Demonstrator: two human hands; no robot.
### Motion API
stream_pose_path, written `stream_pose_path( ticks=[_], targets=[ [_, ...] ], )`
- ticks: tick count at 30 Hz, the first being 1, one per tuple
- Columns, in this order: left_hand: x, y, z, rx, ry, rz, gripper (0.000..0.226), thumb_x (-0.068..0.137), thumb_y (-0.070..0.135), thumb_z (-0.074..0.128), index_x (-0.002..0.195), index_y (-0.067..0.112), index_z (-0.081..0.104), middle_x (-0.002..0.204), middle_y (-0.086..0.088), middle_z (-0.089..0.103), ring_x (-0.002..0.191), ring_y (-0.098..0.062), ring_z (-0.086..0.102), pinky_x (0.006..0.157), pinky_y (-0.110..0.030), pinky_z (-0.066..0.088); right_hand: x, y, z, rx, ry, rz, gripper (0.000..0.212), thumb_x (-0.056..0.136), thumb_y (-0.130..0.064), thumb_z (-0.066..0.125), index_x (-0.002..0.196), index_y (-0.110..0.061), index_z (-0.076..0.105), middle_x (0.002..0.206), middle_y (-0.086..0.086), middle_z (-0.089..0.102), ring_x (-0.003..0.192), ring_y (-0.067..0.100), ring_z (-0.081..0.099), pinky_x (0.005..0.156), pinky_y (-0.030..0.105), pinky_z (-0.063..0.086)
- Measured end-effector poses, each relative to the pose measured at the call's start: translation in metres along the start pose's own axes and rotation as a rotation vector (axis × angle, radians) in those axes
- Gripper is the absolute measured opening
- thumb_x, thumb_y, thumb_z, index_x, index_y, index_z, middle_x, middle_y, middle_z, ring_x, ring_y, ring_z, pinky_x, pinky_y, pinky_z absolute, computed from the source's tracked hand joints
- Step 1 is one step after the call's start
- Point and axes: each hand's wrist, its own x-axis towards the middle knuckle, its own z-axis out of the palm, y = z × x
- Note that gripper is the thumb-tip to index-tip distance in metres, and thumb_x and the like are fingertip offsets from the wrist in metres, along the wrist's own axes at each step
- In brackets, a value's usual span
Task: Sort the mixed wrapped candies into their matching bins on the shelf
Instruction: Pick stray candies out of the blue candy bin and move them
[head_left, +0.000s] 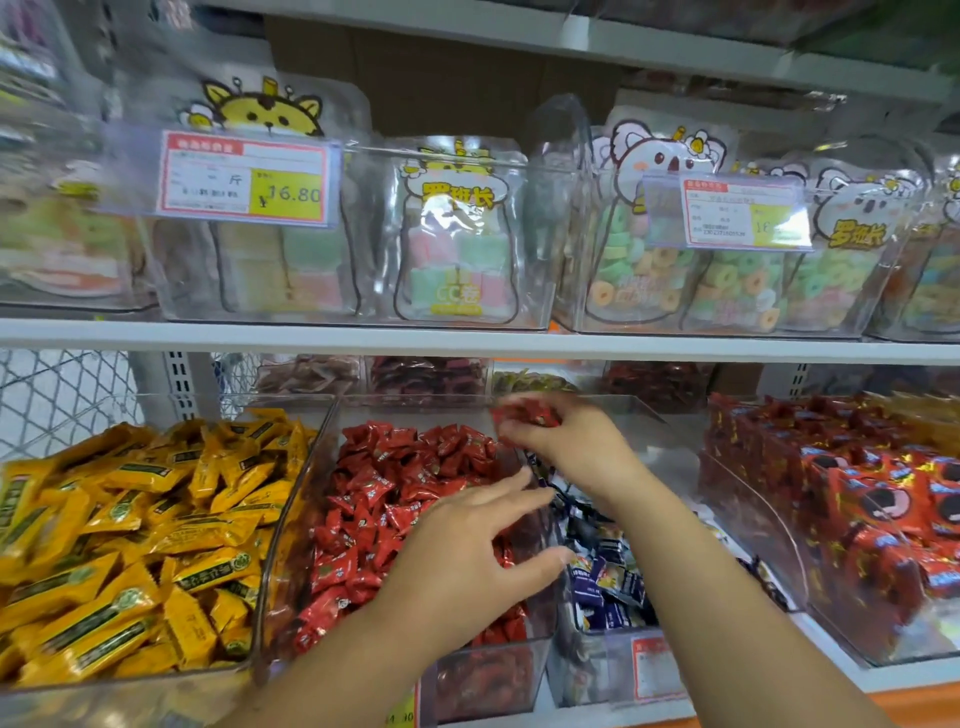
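Yellow candies (130, 545) fill the leftmost clear bin, one kind only. The price tag (244, 179) above reads 16.80, with 斤 legible. Next bin over holds red candies (384, 493), also uniform. Left hand (467, 545) is over that pile with fingers spread and straight, holding nothing. Contact is unclear; probably raking for strays. Upper-shelf gummy bags (451, 234) are printed 罗班长. Right hand (566, 447) pinches a small clutch of red wrappers (524, 415) above the back of the red bin, beside the blue candies (608, 577). My guess: strays pulled from blue, about to drop into red. Far right are red packs (883, 509), text unreadable.
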Motion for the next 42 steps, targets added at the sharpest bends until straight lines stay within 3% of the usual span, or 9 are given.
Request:
stream_pose_path(
  ticks=[5, 9, 12, 15, 18, 24, 28, 33, 42],
  targets=[
    [-0.001, -0.002, -0.002, 0.052, -0.019, -0.005, 0.057, 0.08, 0.073, 0.05, 0.134, 0.058, 0.04, 0.149, 0.033, 0.025, 0.138, 0.005, 0.024, 0.116, -0.023, 0.015, -0.002, 0.001, 0.001, 0.14, -0.168, 0.047, 0.05, 0.087, -0.027, 0.069, 0.135, -0.033, 0.052, 0.127, -0.007, 0.061, 0.117, 0.006, 0.057, 0.102, 0.026, 0.045],
    [-0.001, -0.003, -0.002, 0.047, -0.032, 0.002, 0.057, 0.077, 0.078, 0.046, 0.131, 0.061, 0.039, 0.146, 0.039, 0.023, 0.137, 0.007, 0.025, 0.118, -0.03, 0.018, -0.012, 0.007, -0.025, 0.014, -0.078, 0.053, 0.031, 0.096, -0.018, 0.057, 0.126, -0.024, 0.061, 0.122, -0.01, 0.063, 0.113, 0.006, 0.06, 0.093, 0.013, 0.045],
    [0.001, -0.005, -0.002, 0.044, -0.025, 0.012, 0.056, 0.07, 0.088, 0.036, 0.123, 0.07, 0.038, 0.144, 0.041, 0.024, 0.136, 0.006, 0.029, 0.117, -0.036, 0.024, -0.027, 0.018, -0.06, -0.081, -0.061, 0.103, 0.022, 0.094, -0.012, 0.059, 0.102, -0.029, 0.071, 0.108, -0.006, 0.072, 0.104, 0.011, 0.066, 0.098, 0.032, 0.05],
    [0.002, -0.006, 0.0, 0.037, -0.008, 0.017, 0.055, 0.064, 0.095, 0.029, 0.114, 0.074, 0.037, 0.141, 0.043, 0.025, 0.135, 0.004, 0.031, 0.116, -0.034, 0.027, -0.052, 0.018, -0.102, -0.322, -0.14, 0.191, 0.02, 0.091, -0.01, 0.064, 0.09, -0.028, 0.072, 0.098, -0.004, 0.074, 0.094, 0.01, 0.067, 0.09, 0.028, 0.049],
    [0.003, -0.005, 0.001, 0.051, -0.007, 0.016, 0.061, 0.064, 0.093, 0.029, 0.119, 0.069, 0.04, 0.139, 0.044, 0.023, 0.135, 0.004, 0.03, 0.115, -0.029, 0.025, -0.071, 0.013, -0.127, -0.662, -0.331, 0.322, 0.021, 0.09, -0.018, 0.066, 0.107, -0.03, 0.069, 0.106, -0.007, 0.071, 0.1, 0.009, 0.064, 0.086, 0.021, 0.047],
    [0.003, -0.001, 0.0, 0.105, -0.028, 0.018, 0.073, 0.065, 0.093, 0.023, 0.129, 0.061, 0.04, 0.144, 0.038, 0.024, 0.136, 0.004, 0.026, 0.116, -0.031, 0.022, -0.087, 0.007, -0.116, -0.607, -0.543, 0.462, 0.071, 0.078, -0.048, 0.073, 0.14, -0.047, 0.039, 0.147, -0.005, 0.04, 0.123, 0.017, 0.048, 0.088, 0.026, 0.045],
    [0.003, -0.003, 0.001, 0.13, -0.018, 0.024, 0.078, 0.065, 0.095, 0.019, 0.13, 0.058, 0.041, 0.145, 0.037, 0.027, 0.137, 0.004, 0.026, 0.117, -0.032, 0.022, -0.083, 0.021, -0.101, -0.674, -0.494, 0.343, 0.059, 0.081, -0.045, 0.072, 0.135, -0.039, 0.049, 0.134, -0.01, 0.047, 0.125, 0.018, 0.048, 0.093, 0.025, 0.04],
    [0.004, -0.004, 0.003, 0.129, 0.001, 0.025, 0.073, 0.069, 0.091, 0.026, 0.13, 0.055, 0.044, 0.142, 0.037, 0.029, 0.135, 0.005, 0.028, 0.116, -0.033, 0.025, -0.081, 0.034, -0.107, -0.507, -0.315, 0.319, 0.022, 0.084, -0.022, 0.073, 0.105, -0.025, 0.069, 0.086, -0.005, 0.064, 0.062, 0.012, 0.06, 0.056, 0.02, 0.05],
    [0.002, -0.008, -0.004, 0.151, -0.071, 0.049, 0.075, 0.069, 0.091, 0.024, 0.135, 0.058, 0.036, 0.148, 0.038, 0.021, 0.139, 0.005, 0.021, 0.117, -0.031, 0.02, -0.074, 0.032, -0.124, -0.228, -0.136, 0.305, 0.021, 0.083, 0.001, 0.07, 0.093, -0.016, 0.075, 0.087, 0.003, 0.07, 0.062, 0.019, 0.069, 0.065, 0.028, 0.06]
  ],
)
